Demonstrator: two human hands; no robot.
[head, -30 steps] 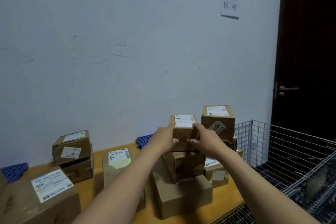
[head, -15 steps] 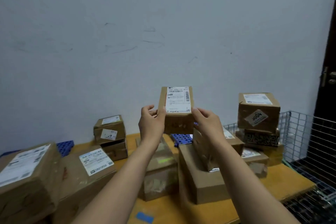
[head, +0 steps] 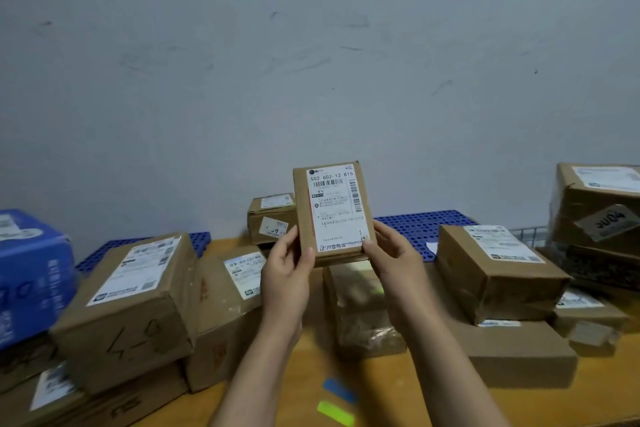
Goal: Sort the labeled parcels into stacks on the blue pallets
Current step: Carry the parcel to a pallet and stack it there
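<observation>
I hold a small brown parcel (head: 333, 213) upright in front of me, its white shipping label facing the camera. My left hand (head: 288, 270) grips its lower left edge and my right hand (head: 393, 262) grips its lower right edge. Blue perforated pallets (head: 420, 225) lie along the wall behind the parcels, another blue pallet (head: 199, 241) further left. Labeled cardboard parcels surround my hands: a large one (head: 133, 302) at left, a stack (head: 498, 274) at right.
An orange-brown table (head: 311, 388) carries everything, with blue and yellow-green tape strips (head: 336, 402) near its front. A blue box (head: 31, 274) stands at far left. A small stacked parcel (head: 272, 217) sits by the wall. Taller stacked parcels (head: 595, 215) rise at far right.
I lifted the small parcel off the stack and tilted its label toward me. My view swung left, so the door and wire cage left the frame.
</observation>
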